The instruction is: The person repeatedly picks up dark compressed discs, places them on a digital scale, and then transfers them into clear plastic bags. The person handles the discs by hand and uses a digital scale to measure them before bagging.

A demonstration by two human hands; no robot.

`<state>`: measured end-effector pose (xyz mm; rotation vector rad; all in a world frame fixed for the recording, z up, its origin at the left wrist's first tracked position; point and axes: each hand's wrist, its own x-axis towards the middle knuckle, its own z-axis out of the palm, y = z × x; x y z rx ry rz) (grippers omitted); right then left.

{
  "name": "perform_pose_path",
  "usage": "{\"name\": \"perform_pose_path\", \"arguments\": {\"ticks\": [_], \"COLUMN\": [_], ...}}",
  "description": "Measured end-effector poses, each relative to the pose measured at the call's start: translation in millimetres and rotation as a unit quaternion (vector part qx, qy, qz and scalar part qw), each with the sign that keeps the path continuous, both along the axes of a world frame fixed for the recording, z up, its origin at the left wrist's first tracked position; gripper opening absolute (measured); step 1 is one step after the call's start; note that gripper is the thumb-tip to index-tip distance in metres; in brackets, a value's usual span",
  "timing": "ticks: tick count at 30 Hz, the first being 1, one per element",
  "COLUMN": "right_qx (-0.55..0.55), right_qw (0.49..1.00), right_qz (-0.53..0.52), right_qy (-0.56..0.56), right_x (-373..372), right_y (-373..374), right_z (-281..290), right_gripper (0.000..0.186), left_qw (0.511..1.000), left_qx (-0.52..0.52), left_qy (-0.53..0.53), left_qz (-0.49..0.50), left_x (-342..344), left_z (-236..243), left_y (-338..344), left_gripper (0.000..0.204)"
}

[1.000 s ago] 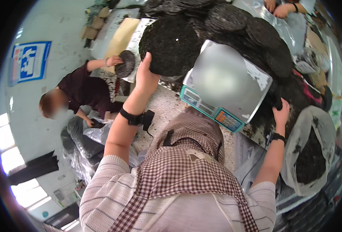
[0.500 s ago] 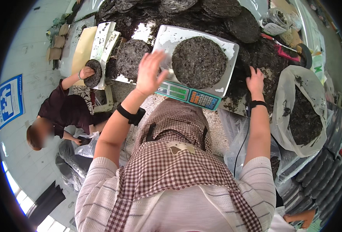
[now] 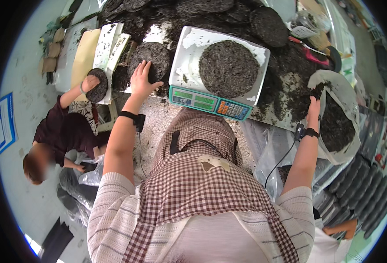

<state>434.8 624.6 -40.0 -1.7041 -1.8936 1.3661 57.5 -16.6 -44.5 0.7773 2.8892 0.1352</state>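
My left hand (image 3: pixel 143 83) lies with fingers spread on the near edge of a dark, round, flaky disc (image 3: pixel 155 56) that looks like dried seaweed. A second, larger disc (image 3: pixel 229 68) rests flat on the white pan of a teal-edged digital scale (image 3: pixel 189 98), with neither hand on it. Over at the right, my right hand (image 3: pixel 313 112) is at the left rim of a whitish plastic bag (image 3: pixel 350 151). Its fingers are closed on a clump of dark flakes (image 3: pixel 319 89), though the thumb side is partly hidden. More loose flakes (image 3: pixel 336 127) fill the bag.
Several dark discs (image 3: pixel 269 27) are piled at the back. At the left, another person's hand (image 3: pixel 90 82) holds a smaller disc (image 3: pixel 98 90) beside cream boards (image 3: pixel 107 46). A pink brush (image 3: pixel 311 57) and a clear jar (image 3: pixel 302 25) stand back right. Black packs (image 3: pixel 360 188) are stacked lower right.
My left hand has moved left from beside the scale onto the smaller disc. My right hand has gone from the flake-strewn table rightward to the bag's rim, with dark flakes at its fingers.
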Motion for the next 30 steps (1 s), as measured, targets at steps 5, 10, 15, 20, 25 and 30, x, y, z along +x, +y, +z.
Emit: {"name": "perform_pose_path", "arguments": {"ticks": [5,10,15,20,25,30], "right_qx": [0.224,0.394,0.456,0.437,0.414,0.344], "right_qw": [0.942,0.796,0.720,0.727,0.761,0.919], "right_qz": [0.250,0.457,0.522,0.524,0.488,0.153], "right_qy": [-0.001,0.047,-0.028,-0.072,0.109,0.114], "right_x": [-24,-133,-208,-218,-184,-51], "right_y": [-20,-186,-278,-287,-247,-133], "right_z": [50,168,116,99,164,78], "right_gripper": [0.064,0.068,0.074,0.088,0.073,0.032], "left_qw": [1.000,0.965,0.870,0.881,0.881,0.884], "left_qx": [0.013,0.262,0.468,0.445,0.448,0.464], "left_qy": [0.007,0.011,-0.100,-0.077,-0.072,-0.056], "left_qz": [-0.023,-0.020,-0.119,-0.144,-0.134,-0.031], "left_x": [-8,12,70,71,54,38], "left_z": [-8,14,62,49,51,37], "left_y": [-6,26,118,152,128,53], "left_gripper": [0.098,0.072,0.077,0.083,0.082,0.066]}}
